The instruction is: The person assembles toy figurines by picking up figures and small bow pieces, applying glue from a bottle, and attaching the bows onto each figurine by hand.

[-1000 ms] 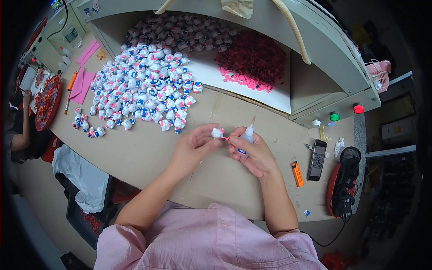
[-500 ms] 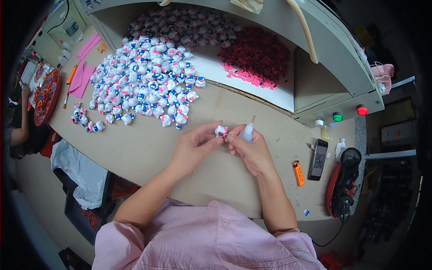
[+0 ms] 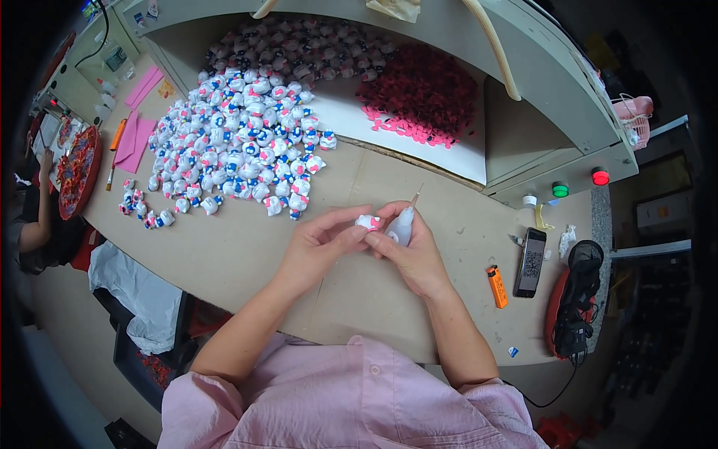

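Note:
Between the fingertips of my left hand sits a small white figurine with pink parts. The thumb of my right hand presses against the figurine's lower side. That same right hand also keeps a translucent squeeze bottle with a thin needle tip in its curled fingers, the tip pointing up and away. Both hands meet over the middle of the table. A large heap of white figurines with blue and pink parts lies beyond my left hand.
Under the cabinet shelf is a pile of small pink pieces. On the right lie an orange lighter, a phone and a red tray with black items. Pink cloths lie far left, near another person's arm.
My right thumb has moved in closer under the figurine, and the hands are nearer together. The squeeze bottle has shifted slightly left. The whole view has moved a little.

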Action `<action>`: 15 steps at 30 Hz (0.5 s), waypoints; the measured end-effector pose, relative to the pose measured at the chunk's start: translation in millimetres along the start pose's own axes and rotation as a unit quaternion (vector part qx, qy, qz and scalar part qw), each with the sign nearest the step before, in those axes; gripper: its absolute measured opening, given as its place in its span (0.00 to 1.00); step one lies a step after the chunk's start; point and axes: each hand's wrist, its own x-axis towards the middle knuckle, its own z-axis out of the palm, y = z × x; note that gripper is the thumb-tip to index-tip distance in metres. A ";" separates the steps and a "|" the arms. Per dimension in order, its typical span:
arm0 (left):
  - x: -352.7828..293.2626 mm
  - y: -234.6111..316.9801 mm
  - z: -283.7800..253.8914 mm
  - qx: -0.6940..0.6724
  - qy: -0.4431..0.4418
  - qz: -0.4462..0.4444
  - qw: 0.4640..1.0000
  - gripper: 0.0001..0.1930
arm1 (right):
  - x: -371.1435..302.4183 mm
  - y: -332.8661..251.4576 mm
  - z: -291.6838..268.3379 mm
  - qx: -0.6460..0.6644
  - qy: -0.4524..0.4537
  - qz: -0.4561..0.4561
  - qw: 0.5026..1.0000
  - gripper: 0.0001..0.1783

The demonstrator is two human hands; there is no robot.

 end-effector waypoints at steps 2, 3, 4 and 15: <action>-0.8 0.7 -1.3 -0.032 -0.017 -0.031 0.999 0.17 | 0.5 -2.5 -0.5 -0.018 -0.031 0.037 0.999 0.16; -1.2 1.9 -1.5 -0.032 -0.018 -0.033 0.999 0.17 | 0.0 -4.2 0.2 -0.017 -0.030 0.038 0.999 0.16; -1.2 3.3 -1.6 -0.051 -0.029 -0.052 0.997 0.17 | -0.6 -6.2 1.2 0.020 -0.029 0.047 0.998 0.15; -0.4 1.0 -4.0 -0.096 -0.089 -0.066 0.989 0.16 | -0.4 -1.6 -0.2 0.077 -0.044 0.074 0.993 0.15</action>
